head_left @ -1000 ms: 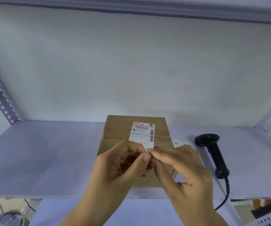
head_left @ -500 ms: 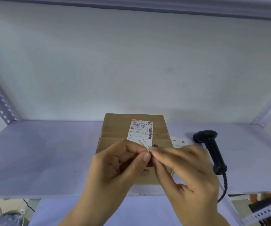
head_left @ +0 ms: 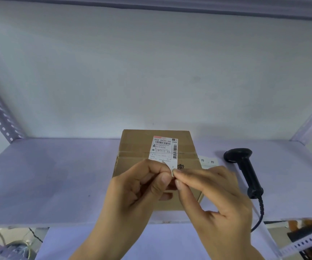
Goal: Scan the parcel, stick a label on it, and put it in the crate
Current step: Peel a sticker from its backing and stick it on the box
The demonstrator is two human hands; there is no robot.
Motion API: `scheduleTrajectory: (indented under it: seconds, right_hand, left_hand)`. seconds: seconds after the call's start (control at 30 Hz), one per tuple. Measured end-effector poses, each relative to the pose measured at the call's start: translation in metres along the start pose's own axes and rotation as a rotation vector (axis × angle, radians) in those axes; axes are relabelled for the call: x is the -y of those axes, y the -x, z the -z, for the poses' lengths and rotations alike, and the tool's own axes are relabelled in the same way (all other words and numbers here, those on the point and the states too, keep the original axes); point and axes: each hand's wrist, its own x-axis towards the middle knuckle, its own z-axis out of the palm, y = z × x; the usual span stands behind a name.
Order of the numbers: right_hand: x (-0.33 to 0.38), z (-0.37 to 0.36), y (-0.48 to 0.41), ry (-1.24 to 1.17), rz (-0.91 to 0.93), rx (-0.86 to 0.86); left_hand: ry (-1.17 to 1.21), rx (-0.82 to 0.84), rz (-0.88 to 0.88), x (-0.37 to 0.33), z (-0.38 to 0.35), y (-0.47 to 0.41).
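Over parcel (head_left: 138,147), both hands pinching label (head_left: 164,150)

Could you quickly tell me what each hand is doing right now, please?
Left hand: closed, pinching the small white paper label above the brown cardboard parcel.
Right hand: closed, thumb and forefinger pinching the same label's edge.

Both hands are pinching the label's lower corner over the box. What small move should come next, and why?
Probably peel the backing apart at that corner. The left hand and right hand pinch the lower corner of the label with their fingertips, above the box. The scanner lies set down on the shelf, so scanning looks done.
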Motion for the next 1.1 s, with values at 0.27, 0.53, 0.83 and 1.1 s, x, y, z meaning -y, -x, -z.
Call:
scheduleTrajectory:
  seconds: [0.27,0.53,0.83,1.1]
  right_hand:
    - [0.0042,-0.0021,-0.0016,-0.041,-0.036,-0.005]
    - [0.0062,-0.0019,0.0013,-0.076,-0.066,-0.010]
    - [0.0063,-0.0004,0.0041,-0.096,-0.074,-0.004]
    - [0.0078,0.0039,0.0052,-0.180,-0.146,0.031]
  left_hand:
    - [0.056,0.014,0.010,-0.0005,0.0034,0.0008]
    - [0.008,-0.007,-0.022,-0.0003,0.0020,0.0022]
    - [-0.038,-0.010,-0.035,-0.0028,0.0005,0.0048]
    - [-0.057,-0.024,-0.028,-0.0044,0.0004,0.0093]
